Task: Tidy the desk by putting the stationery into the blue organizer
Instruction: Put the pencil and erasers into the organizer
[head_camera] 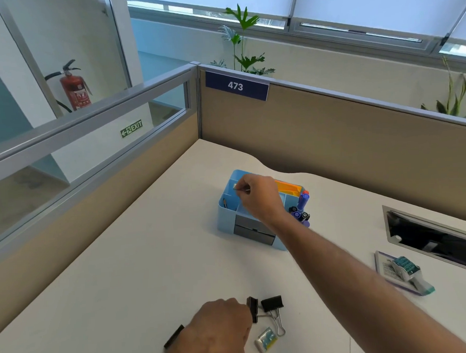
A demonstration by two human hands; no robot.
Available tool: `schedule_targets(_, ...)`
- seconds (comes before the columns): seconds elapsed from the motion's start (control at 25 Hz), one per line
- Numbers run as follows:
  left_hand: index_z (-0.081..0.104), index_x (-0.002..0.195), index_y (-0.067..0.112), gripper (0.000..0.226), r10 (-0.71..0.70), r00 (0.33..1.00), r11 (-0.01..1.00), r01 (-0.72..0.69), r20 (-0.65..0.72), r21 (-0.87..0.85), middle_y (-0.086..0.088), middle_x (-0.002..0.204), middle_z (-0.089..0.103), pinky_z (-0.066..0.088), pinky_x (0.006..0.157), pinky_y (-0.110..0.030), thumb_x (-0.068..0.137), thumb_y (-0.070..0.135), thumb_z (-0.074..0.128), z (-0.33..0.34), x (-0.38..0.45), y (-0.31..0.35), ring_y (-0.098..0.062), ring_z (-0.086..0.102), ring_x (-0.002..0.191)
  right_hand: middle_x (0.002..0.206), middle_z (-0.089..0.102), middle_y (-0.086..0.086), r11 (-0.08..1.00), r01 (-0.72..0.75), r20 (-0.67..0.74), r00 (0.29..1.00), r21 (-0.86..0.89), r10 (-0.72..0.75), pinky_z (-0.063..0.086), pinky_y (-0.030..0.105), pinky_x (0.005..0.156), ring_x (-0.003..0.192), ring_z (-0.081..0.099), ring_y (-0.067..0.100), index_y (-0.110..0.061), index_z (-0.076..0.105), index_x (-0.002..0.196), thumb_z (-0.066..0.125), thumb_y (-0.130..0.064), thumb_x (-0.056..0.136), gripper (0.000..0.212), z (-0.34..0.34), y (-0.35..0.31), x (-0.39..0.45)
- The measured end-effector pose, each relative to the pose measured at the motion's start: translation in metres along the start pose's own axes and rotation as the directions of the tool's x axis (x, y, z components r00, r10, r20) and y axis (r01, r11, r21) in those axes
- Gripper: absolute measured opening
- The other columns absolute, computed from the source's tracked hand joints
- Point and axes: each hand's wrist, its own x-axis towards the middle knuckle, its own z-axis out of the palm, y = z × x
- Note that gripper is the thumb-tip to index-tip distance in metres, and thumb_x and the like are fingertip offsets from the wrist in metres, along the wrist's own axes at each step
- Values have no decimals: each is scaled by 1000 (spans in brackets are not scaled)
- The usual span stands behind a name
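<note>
- While the right hand [257, 199] hovers over the organizer [229, 214], its fingers pinch a small silver item [236, 187] above a back compartment at the 11 o'clock corner; I cannot tell what the item is.
- The step in hand seems to be the drop: this item is over the box but not yet released.
- The left hand [221, 330] lies on the counter [123, 276] at 6 o'clock, fingers curled around one black clip [253, 309], so it grips the next piece.
- A second clip [273, 306] lies just beside it at 3 o'clock, and a small white-yellow packet [266, 339] is below them.
- A black bar [174, 336] shows at 9 o'clock of the left hand, partly hidden.
- The organizer stands in the middle of the counter and already holds markers [302, 207] at its right side and orange sheets [287, 187] at the back.
- A tape dispenser [409, 275] rests on a booklet [385, 265] at 3 o'clock, well apart from the organizer.
- The next move, I judge, calls for opening the right fingers directly over the compartment, then carrying the clip across.
</note>
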Motion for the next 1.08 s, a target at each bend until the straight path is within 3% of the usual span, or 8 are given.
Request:
schedule_targets(0.16,62,121,3,32,13,1000,1000,-13,25,-9,-15,130,54,46,95,-41,89,9,62,4,-1,3,-33,56,117,99,75,7,1000,-22,47,999,-18,22,56,38,82,90,69,21,-9,75,98,67,-8,88,13,1,5,-5)
schedule_targets(0.44,61,125,15,38,34,997,999,-33,62,-22,-12,134,48,44,103,-39,87,12,64,-1,0,5,-32,51,122,102,74,7,995,-15,-30,999,96,18,59,30,80,90,70,15,-7,74,100,67,-8,88,13,-11,3,-24)
schedule_targets(0.56,65,115,25,35,28,999,997,-30,-25,-73,-4,126,52,46,93,-31,82,14,67,4,2,0,-23,55,113,100,75,5,989,-24,-54,998,146,32,60,30,79,88,69,11,-8,74,97,69,-9,87,12,-14,3,-32)
schedule_targets(0.68,67,108,33,31,2,982,971,-48,-191,-236,5,111,57,47,85,-23,78,24,69,6,1,-10,-12,56,97,97,75,3,973,-24,-61,997,230,39,59,21,72,85,69,7,-9,74,95,71,-9,86,10,-16,1,-42)
schedule_targets(0.8,73,97,37,27,-67,902,827,-189,-427,-529,17,90,67,50,70,-15,73,25,71,-3,2,-20,-3,62,75,90,74,0,932,10,-35,999,362,3,58,20,67,80,69,5,-11,74,90,73,-13,84,7,-21,-2,-51)
schedule_targets(0.88,75,92,37,27,-145,818,694,-317,-557,-646,14,83,70,51,64,-13,73,17,70,-11,4,-26,0,62,63,88,74,0,906,22,14,999,422,-31,57,20,67,79,69,6,-10,74,91,73,-14,84,8,-23,-3,-54)
schedule_targets(1.08,60,106,34,35,-369,645,427,-522,-669,-739,7,92,72,60,76,-28,83,11,72,-35,14,-32,-7,70,79,87,74,4,858,69,116,982,509,-148,56,19,67,76,71,9,-5,74,94,75,-14,83,14,-29,-4,-64)
